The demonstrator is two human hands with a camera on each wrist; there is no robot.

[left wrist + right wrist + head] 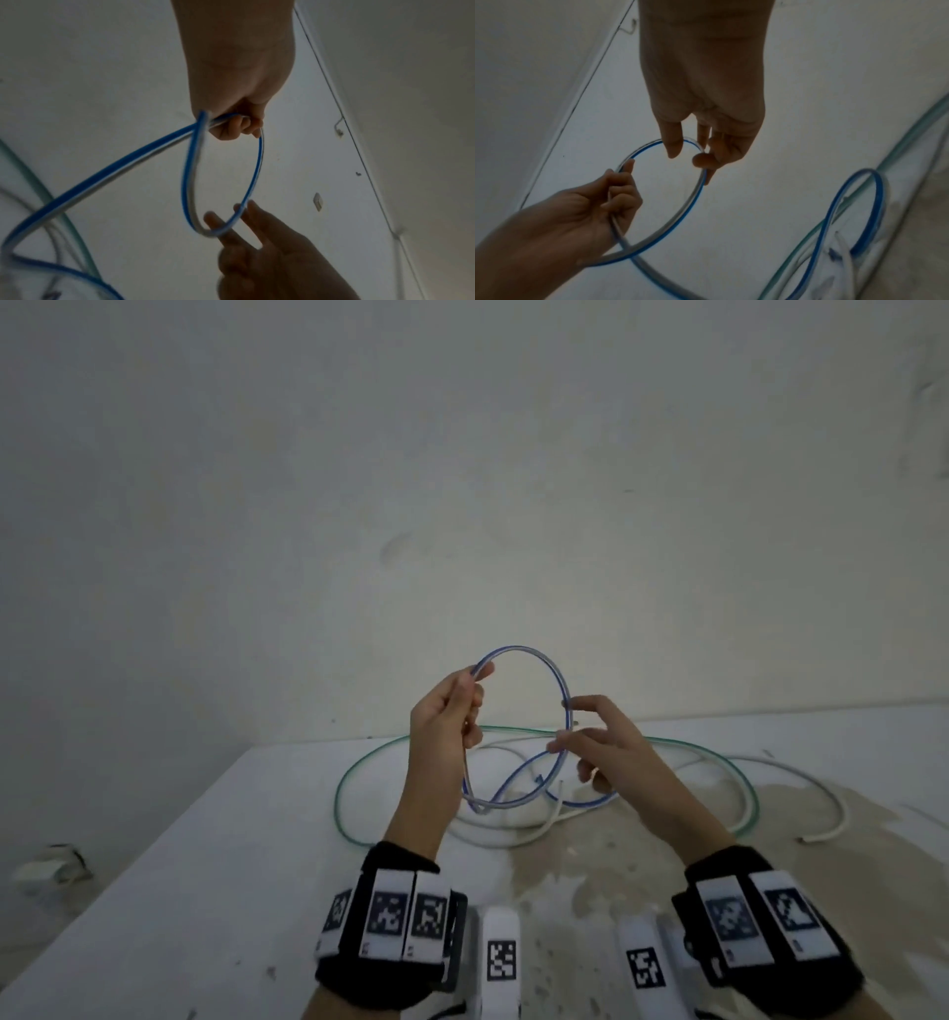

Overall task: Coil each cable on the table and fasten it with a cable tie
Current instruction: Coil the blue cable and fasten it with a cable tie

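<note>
While the left hand (445, 711) grips it, the blue cable (544, 666) loops upright.

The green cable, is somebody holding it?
No, the green cable lies on the table; the left hand grips the blue cable instead.

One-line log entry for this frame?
blue cable: first loop raised | left hand: grips loop | right hand: fingers touch loop | tie: unseen

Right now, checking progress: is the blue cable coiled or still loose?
Partly coiled: the left hand holds one loop of the blue cable; the rest trails loose on the table.
</note>
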